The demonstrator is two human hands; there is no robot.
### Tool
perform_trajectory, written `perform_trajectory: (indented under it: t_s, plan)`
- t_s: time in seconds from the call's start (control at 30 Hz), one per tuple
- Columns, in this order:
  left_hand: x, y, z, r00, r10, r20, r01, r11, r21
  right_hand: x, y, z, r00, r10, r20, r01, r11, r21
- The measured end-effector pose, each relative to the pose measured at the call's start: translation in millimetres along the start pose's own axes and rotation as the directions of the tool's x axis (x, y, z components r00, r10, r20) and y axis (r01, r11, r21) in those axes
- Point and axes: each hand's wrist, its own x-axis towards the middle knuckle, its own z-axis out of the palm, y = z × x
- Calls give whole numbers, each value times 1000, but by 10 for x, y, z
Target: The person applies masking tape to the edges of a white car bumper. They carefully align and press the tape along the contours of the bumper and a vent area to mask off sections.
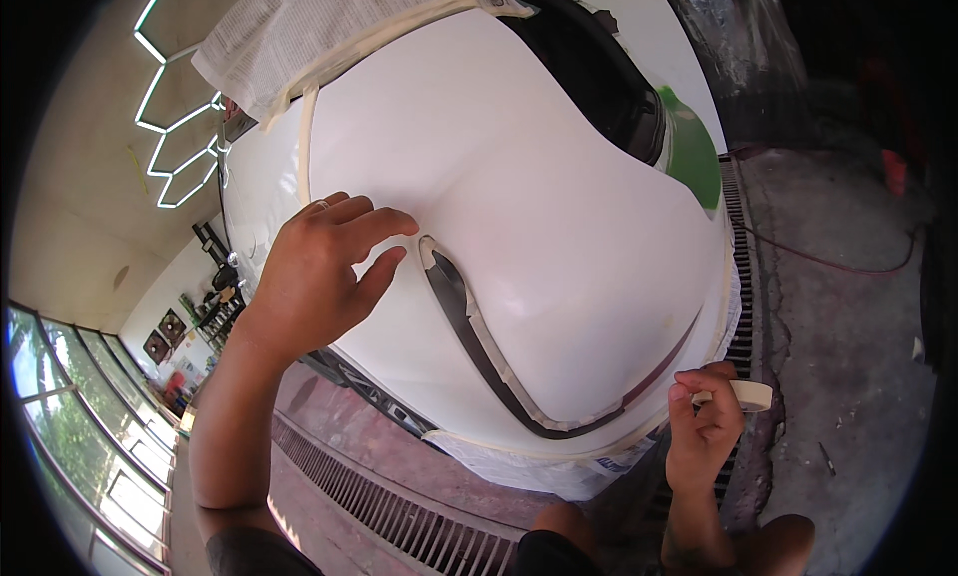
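A white car body panel fills the middle of the view. In it runs a dark, curved slot, edged with cream masking tape. My left hand, a ring on one finger, is at the slot's upper end. Its thumb and index finger are apart, and I see nothing between them; whether the fingertips touch the panel I cannot tell. At the lower right my right hand is closed round a roll of masking tape, beside the panel's edge.
Newspaper is taped along the panel's top left. A dark opening and a green patch lie at the upper right. Floor grates run below the car. A thin hose crosses the concrete floor at right.
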Motion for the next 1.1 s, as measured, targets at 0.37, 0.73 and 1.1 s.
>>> perform_trajectory:
  t_s: [0.37,0.73,1.1]
  plan:
    - [-53,537,51,981,-168,93,154,978,137,-33,-11,99,1000,-23,17,23,999,-27]
    - [555,903,-467,422,-572,703,732,673,108,120,127,-21,997,-35,-68,41,995,95]
    - [333,750,-315,665,-453,593,280,888,365,314,333,-197,983,40,-177,12,959,285]
